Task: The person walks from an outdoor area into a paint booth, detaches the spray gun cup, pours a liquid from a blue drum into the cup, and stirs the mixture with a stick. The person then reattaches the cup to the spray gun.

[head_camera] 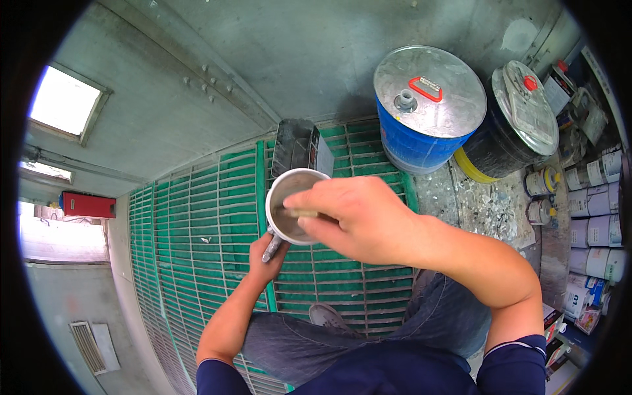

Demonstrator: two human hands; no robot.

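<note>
A cup with a white rim (pixel 270 217) and a greyish, stained inside is in front of me. My left hand (pixel 264 264) grips it by its dark-stained handle (pixel 271 248). Over the cup's mouth, my right hand (pixel 363 219) pinches a thin, pale wooden-looking stick (pixel 303 214). The stick's lower end reaches down inside the cup; whether it is a brush I cannot tell. My right hand hides part of the rim and the cup's right side. Just beyond the cup stands a dark, stained metal can (pixel 295 145).
Below lies a metal floor grating (pixel 197 207) over green matting. A blue drum (pixel 419 143) and a black drum (pixel 493 133) stand at the right. Several paint cans (pixel 600 229) line the far right, beside paint-spattered flooring (pixel 489 207). A red box (pixel 91 205) is at the left.
</note>
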